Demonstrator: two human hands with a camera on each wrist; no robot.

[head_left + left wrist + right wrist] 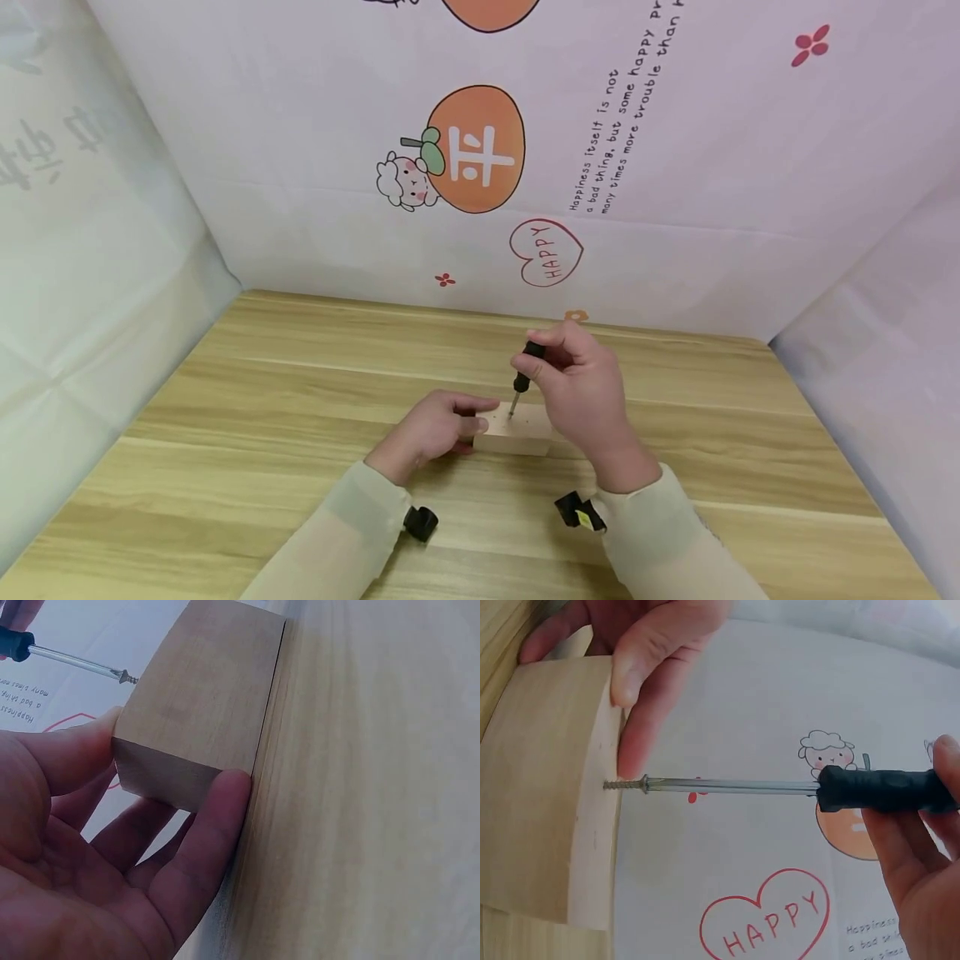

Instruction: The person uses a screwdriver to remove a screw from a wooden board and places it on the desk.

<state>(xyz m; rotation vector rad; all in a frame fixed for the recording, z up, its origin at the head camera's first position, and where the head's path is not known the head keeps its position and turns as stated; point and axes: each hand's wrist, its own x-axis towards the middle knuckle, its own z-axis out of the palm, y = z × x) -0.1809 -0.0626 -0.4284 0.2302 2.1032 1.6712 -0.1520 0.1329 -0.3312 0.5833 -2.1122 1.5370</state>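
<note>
Pale wood makes up the block (pixel 512 445) in our left hand (pixel 437 427), which grips its left end with the thumb bent over the top edge and the other fingers round the end and sides, so the grasp is only as wide as the block. It lies on the wood-grained table (pixel 247 492), just right of our left palm and below our right hand (pixel 590 390). That right hand is closed round the black handle of a screwdriver (pixel 521 382), thumb on one side and fingers on the other, and the metal shaft slants down from our grip towards the block. At the shaft's lower end, just beside our left fingertips, the tip meets the head of a screw (pixel 626 784) standing on the top face, much of its thread in sight; we cannot tell how deep its point sits. Small dark spots (pixel 527 422) mark that face on either side of it. Behind our hands, at the wrists, pale sleeves (pixel 322 533) carry small black devices (pixel 421 523). Beyond both hands hangs a white printed cloth (pixel 300 133), with a red heart outline (pixel 546 253) reading HAPPY.
</note>
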